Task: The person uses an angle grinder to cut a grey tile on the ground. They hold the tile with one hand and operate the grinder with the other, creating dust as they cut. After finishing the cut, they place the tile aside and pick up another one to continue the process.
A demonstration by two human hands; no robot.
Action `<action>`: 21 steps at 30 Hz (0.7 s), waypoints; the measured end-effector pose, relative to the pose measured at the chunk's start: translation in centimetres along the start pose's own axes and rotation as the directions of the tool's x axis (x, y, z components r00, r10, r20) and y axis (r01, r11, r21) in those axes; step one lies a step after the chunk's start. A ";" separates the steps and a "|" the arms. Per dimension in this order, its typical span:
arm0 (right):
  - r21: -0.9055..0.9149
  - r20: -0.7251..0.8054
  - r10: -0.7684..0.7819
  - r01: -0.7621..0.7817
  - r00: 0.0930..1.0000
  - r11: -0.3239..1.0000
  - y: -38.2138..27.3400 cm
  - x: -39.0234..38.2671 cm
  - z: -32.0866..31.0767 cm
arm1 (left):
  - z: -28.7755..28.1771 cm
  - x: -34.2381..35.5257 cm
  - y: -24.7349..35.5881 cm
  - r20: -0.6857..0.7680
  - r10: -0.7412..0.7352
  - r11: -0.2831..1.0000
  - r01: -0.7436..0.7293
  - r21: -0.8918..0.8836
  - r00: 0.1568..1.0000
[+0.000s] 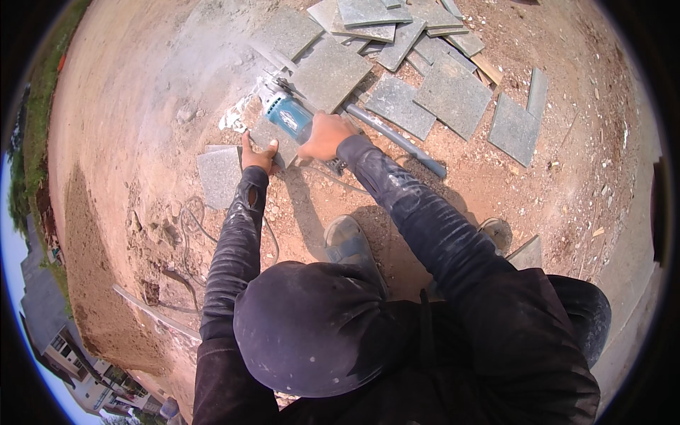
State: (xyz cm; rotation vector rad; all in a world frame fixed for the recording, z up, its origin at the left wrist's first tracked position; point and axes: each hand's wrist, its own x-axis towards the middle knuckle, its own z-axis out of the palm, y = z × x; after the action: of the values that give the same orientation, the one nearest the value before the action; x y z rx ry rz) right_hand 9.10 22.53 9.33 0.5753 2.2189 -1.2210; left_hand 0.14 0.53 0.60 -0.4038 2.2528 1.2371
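My right hand (329, 136) is wrapped round the rear body of a teal angle grinder (287, 115). The grinder slants up and left, its head at the edge of a large grey stone slab (329, 69). My left hand (259, 157) is just left of the grinder, thumb and forefinger apart, gripping the near edge of a smaller stone piece (266, 132). Pale dust covers the grinder's head, and its disc cannot be made out. Another grey stone tile (219, 177) lies flat beside my left wrist.
Several stone tiles (453, 95) lie piled at the far right. A grey pipe (397, 138) slants across the ground beside my right hand. A power cord (191, 227) loops over the dirt at left. Dust (163, 78) hangs beyond the grinder. My shoe (347, 241) stands nearby.
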 end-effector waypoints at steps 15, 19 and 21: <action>0.012 -0.015 0.020 -0.020 1.000 1.000 0.3 -0.8 -0.1 | 0.4 -0.8 1.0 -0.034 -0.033 0.999 0.033 0.011 0.999; 0.003 -0.016 0.019 -0.019 1.000 1.000 0.5 -1.0 -0.1 | 0.5 -0.9 1.1 -0.042 -0.033 0.999 0.034 0.018 0.999; 0.004 -0.019 0.019 -0.019 1.000 1.000 0.6 -1.1 -0.1 | 0.6 -1.1 1.3 -0.040 -0.037 0.999 0.038 0.010 0.999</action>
State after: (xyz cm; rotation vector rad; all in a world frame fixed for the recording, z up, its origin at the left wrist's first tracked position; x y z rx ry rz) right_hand 10.24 22.80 9.67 0.6110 2.2221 -1.2153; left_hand 0.59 1.74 1.90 -0.4683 2.2736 1.2075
